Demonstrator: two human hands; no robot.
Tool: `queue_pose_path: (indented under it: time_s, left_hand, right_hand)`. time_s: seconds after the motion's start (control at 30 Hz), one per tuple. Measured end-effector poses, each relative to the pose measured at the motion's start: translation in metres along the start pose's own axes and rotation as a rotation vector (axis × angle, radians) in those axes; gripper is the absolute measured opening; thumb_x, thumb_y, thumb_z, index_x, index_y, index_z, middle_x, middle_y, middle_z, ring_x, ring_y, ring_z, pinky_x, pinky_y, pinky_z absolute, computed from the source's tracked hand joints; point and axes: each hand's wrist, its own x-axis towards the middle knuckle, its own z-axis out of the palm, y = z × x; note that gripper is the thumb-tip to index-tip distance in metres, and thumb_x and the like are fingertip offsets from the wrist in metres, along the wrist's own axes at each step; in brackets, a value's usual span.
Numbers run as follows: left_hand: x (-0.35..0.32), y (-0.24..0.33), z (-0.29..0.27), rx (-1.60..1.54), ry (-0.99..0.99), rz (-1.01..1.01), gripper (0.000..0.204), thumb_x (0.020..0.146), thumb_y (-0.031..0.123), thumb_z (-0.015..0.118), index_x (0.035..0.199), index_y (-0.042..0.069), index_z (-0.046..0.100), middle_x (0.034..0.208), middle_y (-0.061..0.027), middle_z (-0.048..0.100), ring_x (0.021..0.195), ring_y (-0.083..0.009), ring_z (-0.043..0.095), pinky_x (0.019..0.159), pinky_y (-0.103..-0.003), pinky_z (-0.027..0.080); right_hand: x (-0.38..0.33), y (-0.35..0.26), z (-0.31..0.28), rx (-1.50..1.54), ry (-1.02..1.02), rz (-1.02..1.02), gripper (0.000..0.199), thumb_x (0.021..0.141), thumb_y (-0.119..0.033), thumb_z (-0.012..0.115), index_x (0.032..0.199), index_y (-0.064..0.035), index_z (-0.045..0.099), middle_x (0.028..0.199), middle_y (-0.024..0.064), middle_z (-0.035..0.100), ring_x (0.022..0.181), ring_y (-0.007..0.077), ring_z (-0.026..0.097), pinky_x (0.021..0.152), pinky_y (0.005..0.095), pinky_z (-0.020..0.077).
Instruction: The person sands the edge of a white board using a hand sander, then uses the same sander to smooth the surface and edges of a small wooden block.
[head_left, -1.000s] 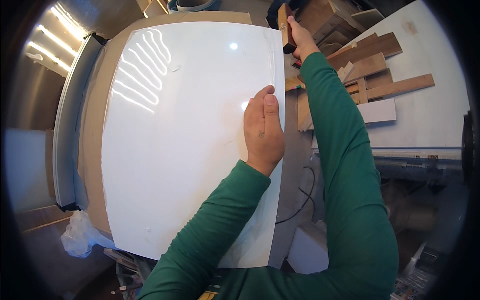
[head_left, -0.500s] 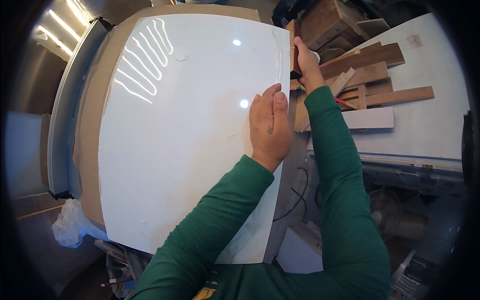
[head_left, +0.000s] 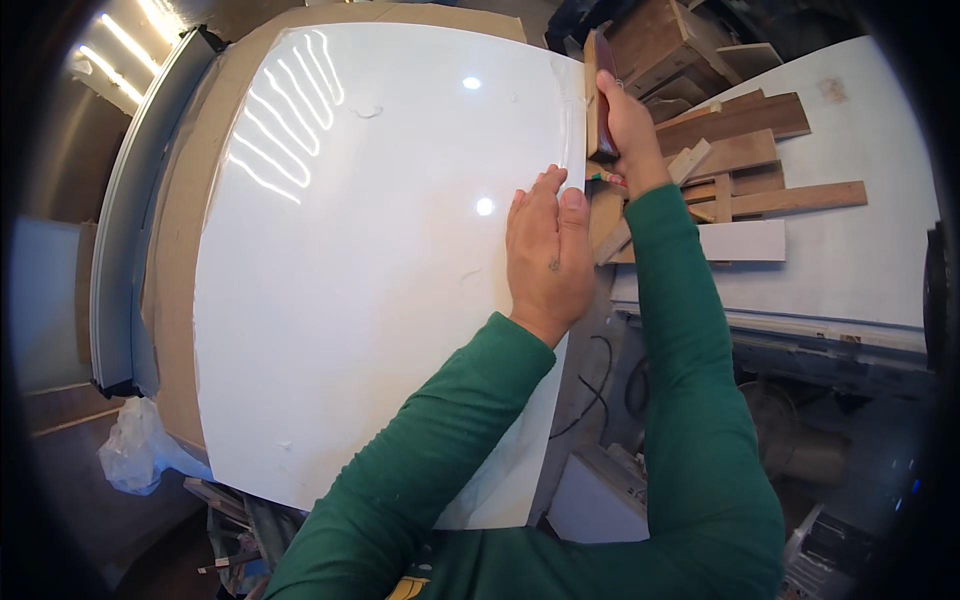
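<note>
A large glossy white panel (head_left: 350, 300) lies in front of me, with a strip of clear film along its right edge. My left hand (head_left: 547, 250) rests on it near that edge, fingers stretched out flat and holding nothing. My right hand (head_left: 632, 125) is closed around a wooden sanding block (head_left: 597, 95) with a dark red side. The block stands upright against the far part of the panel's right edge; whether it touches cannot be made out. Part of its red side is covered by my fingers.
Brown cardboard (head_left: 180, 300) lies under the panel. Several wood offcuts (head_left: 745, 150) are piled on a white table (head_left: 850, 230) at the right. A red-handled tool (head_left: 612, 180) lies below my right wrist. A plastic bag (head_left: 140, 445) hangs at the lower left, and a black cable (head_left: 597, 395) runs below.
My right hand and the sanding block have shifted slightly right, and the block has turned to show its pale wooden face. My left hand has slid slightly right and stays flat.
</note>
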Motion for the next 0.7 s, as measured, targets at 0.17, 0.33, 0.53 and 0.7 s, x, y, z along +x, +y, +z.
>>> queue_pose_path:
  time_s: [0.17, 0.33, 0.53, 0.7]
  left_hand:
    - [0.001, 0.005, -0.001, -0.052, -0.042, -0.036, 0.053, 0.109, 0.034, 0.040, 0.134, -0.010, 0.055, 0.134, -0.0308, 0.061, 0.131, -0.0429, 0.054, 0.121, -0.051, 0.026]
    - [-0.002, 0.011, 0.007, -0.044, -0.076, -0.016, 0.054, 0.109, 0.036, 0.041, 0.133, -0.009, 0.056, 0.134, -0.0299, 0.062, 0.131, -0.0422, 0.054, 0.121, -0.051, 0.027]
    - [0.000, 0.004, 0.000, -0.022, -0.034, -0.027, 0.053, 0.109, 0.036, 0.041, 0.134, -0.009, 0.056, 0.135, -0.0300, 0.061, 0.132, -0.0417, 0.054, 0.121, -0.051, 0.027]
    - [-0.001, 0.003, -0.002, -0.015, -0.049, -0.024, 0.054, 0.109, 0.037, 0.040, 0.134, -0.009, 0.055, 0.136, -0.0300, 0.060, 0.133, -0.0417, 0.053, 0.122, -0.051, 0.025]
  right_hand:
    - [0.026, -0.009, 0.003, -0.051, 0.120, 0.074, 0.079, 0.094, -0.059, 0.063, 0.135, 0.0078, 0.060, 0.131, 0.0202, 0.064, 0.116, 0.0288, 0.061, 0.099, 0.0412, 0.0464]
    - [0.102, -0.007, -0.014, 0.079, 0.115, 0.113, 0.084, 0.091, -0.064, 0.064, 0.144, 0.0008, 0.056, 0.144, 0.0208, 0.058, 0.132, 0.0339, 0.053, 0.107, 0.0525, 0.0393]
    - [0.004, 0.015, -0.002, 0.158, -0.040, 0.044, 0.075, 0.093, -0.058, 0.065, 0.137, 0.0023, 0.061, 0.133, 0.0151, 0.065, 0.118, 0.0260, 0.060, 0.102, 0.0420, 0.0443]
    - [0.027, 0.003, 0.003, 0.095, 0.057, 0.098, 0.072, 0.093, -0.058, 0.064, 0.135, 0.0011, 0.063, 0.128, 0.0148, 0.067, 0.115, 0.0250, 0.061, 0.100, 0.0405, 0.0452]
